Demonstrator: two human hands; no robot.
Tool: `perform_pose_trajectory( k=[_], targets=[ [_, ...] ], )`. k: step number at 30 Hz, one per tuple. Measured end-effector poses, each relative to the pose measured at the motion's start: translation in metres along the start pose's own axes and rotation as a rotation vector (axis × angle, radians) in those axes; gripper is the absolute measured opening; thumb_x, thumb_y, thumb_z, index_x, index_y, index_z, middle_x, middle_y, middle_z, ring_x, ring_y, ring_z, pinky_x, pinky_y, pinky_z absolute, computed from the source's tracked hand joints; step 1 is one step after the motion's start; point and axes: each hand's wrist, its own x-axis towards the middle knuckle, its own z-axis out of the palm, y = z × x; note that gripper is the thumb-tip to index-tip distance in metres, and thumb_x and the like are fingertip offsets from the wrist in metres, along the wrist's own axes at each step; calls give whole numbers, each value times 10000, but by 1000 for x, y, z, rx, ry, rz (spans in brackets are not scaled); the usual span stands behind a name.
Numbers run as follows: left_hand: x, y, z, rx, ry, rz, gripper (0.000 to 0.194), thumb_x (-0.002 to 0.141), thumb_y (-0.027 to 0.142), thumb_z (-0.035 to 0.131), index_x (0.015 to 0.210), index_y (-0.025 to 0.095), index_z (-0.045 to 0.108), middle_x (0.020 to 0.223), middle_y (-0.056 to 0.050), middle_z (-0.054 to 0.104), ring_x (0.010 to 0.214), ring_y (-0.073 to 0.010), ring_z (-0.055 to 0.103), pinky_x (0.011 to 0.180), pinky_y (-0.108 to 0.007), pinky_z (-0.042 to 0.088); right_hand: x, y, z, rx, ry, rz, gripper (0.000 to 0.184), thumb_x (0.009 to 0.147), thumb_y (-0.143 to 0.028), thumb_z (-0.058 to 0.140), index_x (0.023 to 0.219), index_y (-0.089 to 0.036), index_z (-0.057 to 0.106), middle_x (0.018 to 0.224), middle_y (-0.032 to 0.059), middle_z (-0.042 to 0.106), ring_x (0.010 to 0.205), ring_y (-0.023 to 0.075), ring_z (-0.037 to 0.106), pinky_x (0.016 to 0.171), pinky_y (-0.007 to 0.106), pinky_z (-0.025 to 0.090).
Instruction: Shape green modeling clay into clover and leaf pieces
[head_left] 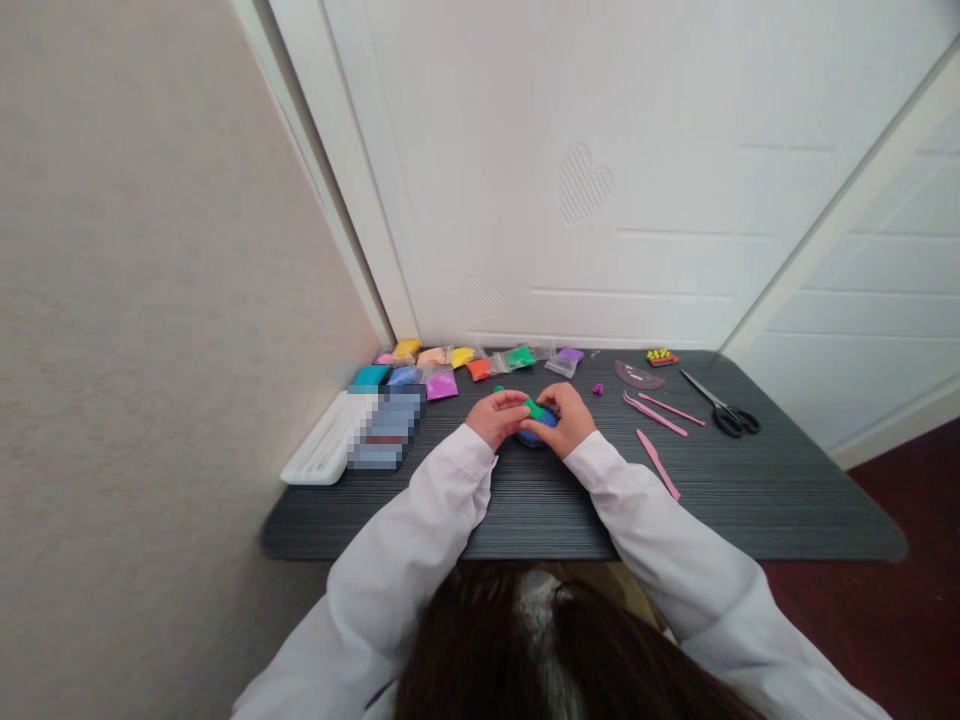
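Observation:
At the middle of the dark table, my left hand [496, 418] and my right hand [571, 420] meet over a small round blue piece [534, 434] with a dark rim. Green clay [535, 408] lies on top of the blue piece. The fingertips of my left hand press on the green clay from the left. My right hand curls around the right side of the blue piece, thumb at its near edge. A bit of green [499, 389] shows just beyond my left fingers. The fingers cover part of the round piece.
Bags of coloured clay [442, 383] line the back of the table [540, 520]. A white tray [319, 440] stands at left. To the right lie pink modelling tools [658, 464], scissors [724, 408], a translucent curved plate [638, 375] and a purple lump [598, 389].

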Motion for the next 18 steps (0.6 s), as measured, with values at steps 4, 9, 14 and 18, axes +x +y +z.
perform_pose_trajectory(
  k=[4,9,14,18],
  targets=[
    [3,0,-4,-19,59,32,300,474,148,716,742,115,586,664,-13,623,599,-109,580,585,-256,461,-4,-6,-3,40,-31,-23,235,689,-305,555,903,-211,537,873,56,552,865,193,494,766,347,403],
    [5,-3,-8,-18,74,51,258,477,173,712,698,115,594,610,1,618,534,-96,559,585,-270,454,-5,-4,-1,80,-17,3,153,715,-297,530,839,-223,581,838,50,559,844,185,512,706,333,430],
    [0,-2,-3,-30,49,59,261,486,194,712,715,122,610,627,-7,628,546,-104,569,604,-278,459,-3,-1,1,96,54,29,99,694,-297,555,759,-224,577,777,36,547,765,171,521,648,316,449],
    [-5,-2,4,-31,19,80,307,479,194,724,757,129,610,667,-7,635,604,-106,580,626,-260,466,-3,-3,1,87,109,24,58,676,-268,568,720,-231,563,749,33,532,759,180,518,668,337,452]
  ],
)
